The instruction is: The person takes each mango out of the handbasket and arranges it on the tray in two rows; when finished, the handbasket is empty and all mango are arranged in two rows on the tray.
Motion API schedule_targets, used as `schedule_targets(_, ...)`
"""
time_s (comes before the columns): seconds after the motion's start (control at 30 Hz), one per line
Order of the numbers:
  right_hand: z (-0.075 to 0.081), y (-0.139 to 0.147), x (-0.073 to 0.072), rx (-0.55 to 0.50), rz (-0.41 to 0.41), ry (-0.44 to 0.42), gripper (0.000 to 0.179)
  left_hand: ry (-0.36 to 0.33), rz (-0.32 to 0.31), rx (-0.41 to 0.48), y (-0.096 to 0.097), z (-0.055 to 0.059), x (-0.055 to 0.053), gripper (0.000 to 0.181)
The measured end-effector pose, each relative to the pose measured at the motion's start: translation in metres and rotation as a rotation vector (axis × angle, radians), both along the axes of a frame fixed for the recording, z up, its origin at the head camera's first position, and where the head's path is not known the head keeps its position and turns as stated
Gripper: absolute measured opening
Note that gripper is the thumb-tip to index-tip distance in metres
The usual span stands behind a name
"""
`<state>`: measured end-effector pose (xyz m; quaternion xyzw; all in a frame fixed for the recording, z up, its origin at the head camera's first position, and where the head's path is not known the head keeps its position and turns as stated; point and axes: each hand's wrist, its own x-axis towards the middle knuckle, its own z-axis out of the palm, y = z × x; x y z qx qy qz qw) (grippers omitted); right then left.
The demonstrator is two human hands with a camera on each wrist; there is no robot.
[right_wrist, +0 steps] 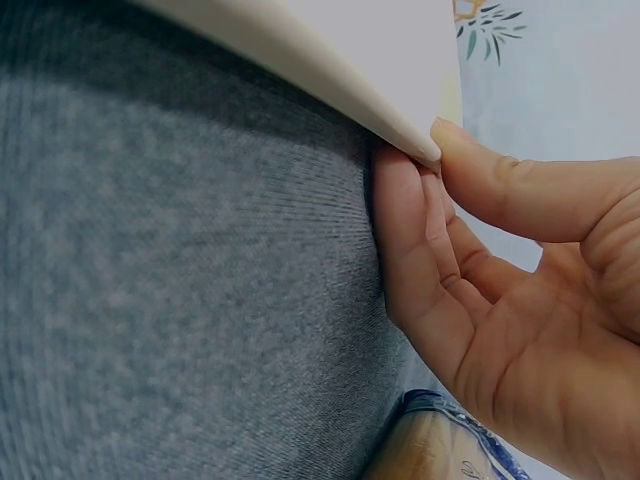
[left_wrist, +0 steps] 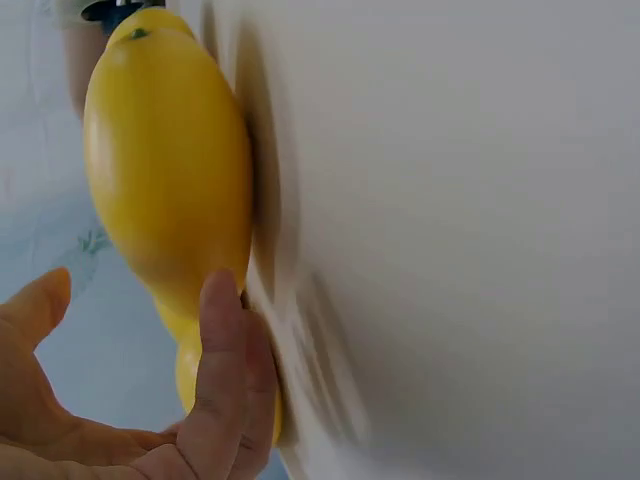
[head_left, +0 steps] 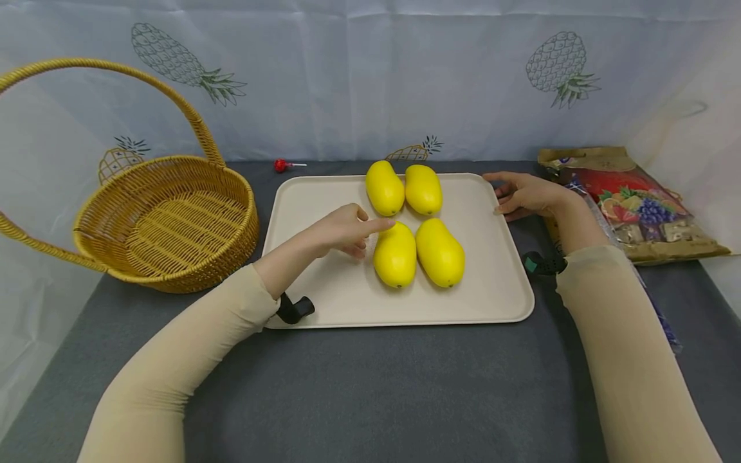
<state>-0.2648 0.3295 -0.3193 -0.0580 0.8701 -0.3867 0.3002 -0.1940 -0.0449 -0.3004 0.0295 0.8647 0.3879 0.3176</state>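
A pale cream tray (head_left: pixel 324 302) lies on the table and bears several yellow mangoes, two at the back and two in front. Over the tray, my left hand (head_left: pixel 345 231) is beside the front left mango (head_left: pixel 395 256). In the left wrist view its thumb stands apart and its fingers (left_wrist: pixel 222 350) extend by the lower end of a mango (left_wrist: pixel 170 160); whether they touch it I cannot tell. My right hand (head_left: pixel 523 195) pinches the tray's right edge near the back corner. The right wrist view shows the thumb at the rim and fingers (right_wrist: pixel 405 220) beneath it.
A wicker basket (head_left: pixel 243 222) with a tall handle stands at the left. A red lollipop (head_left: pixel 281 165) lies behind the tray. At the right are a printed food bag (head_left: pixel 642 199) and another package, partly hidden by the right arm. A white pineapple-print cloth (head_left: pixel 370 77) hangs behind.
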Motion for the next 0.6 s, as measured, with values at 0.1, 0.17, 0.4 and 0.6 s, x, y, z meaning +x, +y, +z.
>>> schedule_targets(0.1, 0.001, -0.001, 0.0, 0.024, 0.006, -0.001, 0.083, 0.028, 0.024, 0.016, -0.006, 0.003, -0.003, 0.083)
schedule_targets(0.17, 0.002, -0.001, 0.001, 0.053, 0.017, 0.005, 0.083, 0.067, 0.033, 0.015, -0.011, 0.003, -0.004, 0.08)
schedule_targets(0.4, 0.007, -0.01, 0.001, 0.197, 0.086, 0.043, 0.079, 0.418, 0.01, -0.106, -0.028, 0.001, -0.006, 0.072)
schedule_targets(0.6, 0.017, -0.016, 0.002, 0.366, 0.148, 0.058, 0.068, 0.648, -0.023, -0.244, -0.038, -0.005, -0.006, 0.075)
